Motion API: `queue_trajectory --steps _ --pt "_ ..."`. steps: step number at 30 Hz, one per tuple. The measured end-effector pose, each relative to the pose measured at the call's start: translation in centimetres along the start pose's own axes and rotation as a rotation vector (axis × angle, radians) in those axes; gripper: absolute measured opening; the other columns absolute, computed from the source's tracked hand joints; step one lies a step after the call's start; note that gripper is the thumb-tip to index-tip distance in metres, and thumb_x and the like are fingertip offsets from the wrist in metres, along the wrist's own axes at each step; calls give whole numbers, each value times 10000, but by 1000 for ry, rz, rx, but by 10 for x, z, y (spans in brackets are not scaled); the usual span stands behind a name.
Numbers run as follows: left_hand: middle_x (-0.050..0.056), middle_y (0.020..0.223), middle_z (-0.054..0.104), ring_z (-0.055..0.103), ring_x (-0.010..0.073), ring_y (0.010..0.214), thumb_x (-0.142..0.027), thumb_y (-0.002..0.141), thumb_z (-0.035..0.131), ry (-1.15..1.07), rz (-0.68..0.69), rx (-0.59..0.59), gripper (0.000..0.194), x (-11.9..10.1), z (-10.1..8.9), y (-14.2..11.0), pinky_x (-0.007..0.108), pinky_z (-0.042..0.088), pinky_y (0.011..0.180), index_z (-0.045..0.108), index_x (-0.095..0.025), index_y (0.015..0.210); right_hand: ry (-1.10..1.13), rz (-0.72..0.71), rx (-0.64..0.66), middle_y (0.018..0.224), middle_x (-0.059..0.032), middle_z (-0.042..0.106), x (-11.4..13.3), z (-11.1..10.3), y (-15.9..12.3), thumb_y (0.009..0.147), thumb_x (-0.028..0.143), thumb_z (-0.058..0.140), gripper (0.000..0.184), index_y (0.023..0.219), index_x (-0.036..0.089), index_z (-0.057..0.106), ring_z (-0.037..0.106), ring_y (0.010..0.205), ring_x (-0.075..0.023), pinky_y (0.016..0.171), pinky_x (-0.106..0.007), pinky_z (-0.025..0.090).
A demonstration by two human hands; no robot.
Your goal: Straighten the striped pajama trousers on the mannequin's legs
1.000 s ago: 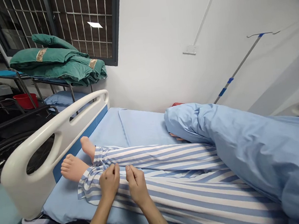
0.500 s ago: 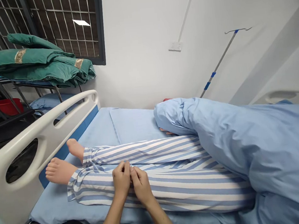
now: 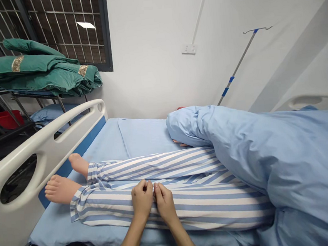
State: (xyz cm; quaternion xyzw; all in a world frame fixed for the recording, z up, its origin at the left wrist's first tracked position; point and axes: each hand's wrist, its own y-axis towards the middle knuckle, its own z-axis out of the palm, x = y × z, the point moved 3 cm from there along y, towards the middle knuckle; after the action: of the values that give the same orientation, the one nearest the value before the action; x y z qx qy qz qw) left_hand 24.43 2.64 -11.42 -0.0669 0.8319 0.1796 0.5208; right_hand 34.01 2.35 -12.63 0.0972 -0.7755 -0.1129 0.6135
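My left hand (image 3: 142, 197) and my right hand (image 3: 164, 200) are held close together, with a narrow gap between them. Both have their fingers curled in loosely, and no object shows in either. Below them are the blue-and-white striped trousers (image 3: 113, 199) on a lying figure's legs; I cannot tell whether my hands touch the cloth, which shows no pulled fold there. The figure's bare feet (image 3: 61, 189) point toward the footboard. A light blue quilt (image 3: 241, 142) is bunched over the upper legs and body, with a few fingertips showing under its edge.
The bed has a light blue sheet (image 3: 142, 134) and a cream footboard (image 3: 44, 140) on the left. Behind the bed stands a drip pole (image 3: 238, 66). Folded green quilts (image 3: 45, 68) lie on a rack beside the barred window (image 3: 68, 28). A red bucket (image 3: 7, 119) is below.
Both hands have shifted slightly right along the striped trousers, and a little more space shows between them. My view has moved slightly. The figure and quilt lie the same.
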Motion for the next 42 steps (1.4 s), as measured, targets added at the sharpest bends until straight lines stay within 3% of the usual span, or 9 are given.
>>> queue_trajectory --steps 3,9,13,20,24,30,33,37,42 --pt "-51 460 314 323 78 476 -360 807 387 -53 6 25 363 -7 11 -3 210 266 509 282 -191 503 13 8 -42 539 32 385 -1 -10 0 872 427 345 370 597 183 387 364 523 -103 508 -230 298" --pt "-8 538 499 428 105 557 -231 783 402 328 265 34 255 -2 29 -12 251 239 558 415 -186 533 -48 9 -137 519 41 345 3 -40 3 876 435 351 385 575 196 351 340 497 -103 504 -230 294" --pt "-15 514 504 416 96 521 -256 810 388 312 187 32 288 1 28 -13 249 241 552 418 -187 532 -263 -29 -56 521 22 424 -12 -38 3 881 424 338 370 606 190 420 388 499 -118 519 -246 274" --pt "-21 547 511 415 89 553 -245 802 389 234 271 159 266 1 22 -15 228 260 566 421 -182 545 -396 -69 -30 501 27 425 -20 -33 0 891 421 325 373 603 196 399 382 479 -115 507 -245 257" --pt "-39 505 450 370 83 521 -293 805 384 197 200 182 306 19 -7 0 220 257 556 397 -180 521 -468 -93 -38 487 30 408 -18 -31 -1 891 414 333 372 588 201 370 368 469 -115 504 -250 242" --pt "-47 484 392 366 91 516 -345 802 381 315 41 56 333 77 -102 40 224 252 553 383 -186 510 -545 -119 -35 467 29 377 -18 -25 -4 867 428 370 378 561 208 352 348 445 -119 496 -262 231" --pt "-40 489 432 400 96 516 -345 818 370 432 -4 -17 330 97 -133 51 227 259 560 410 -188 530 -539 -84 12 454 34 354 -17 -20 -2 843 454 403 384 552 210 346 322 434 -118 477 -262 227" --pt "9 634 590 523 131 626 -281 844 343 589 114 -53 283 102 -130 48 244 292 602 518 -193 641 -420 -5 146 489 37 316 2 6 6 837 473 410 402 557 206 299 328 469 -113 465 -246 242" --pt "33 694 633 578 156 675 -271 864 328 637 153 -84 286 102 -119 44 256 325 605 556 -195 710 -293 -87 261 498 42 298 47 84 19 856 434 392 402 551 193 291 313 489 -95 474 -231 232"
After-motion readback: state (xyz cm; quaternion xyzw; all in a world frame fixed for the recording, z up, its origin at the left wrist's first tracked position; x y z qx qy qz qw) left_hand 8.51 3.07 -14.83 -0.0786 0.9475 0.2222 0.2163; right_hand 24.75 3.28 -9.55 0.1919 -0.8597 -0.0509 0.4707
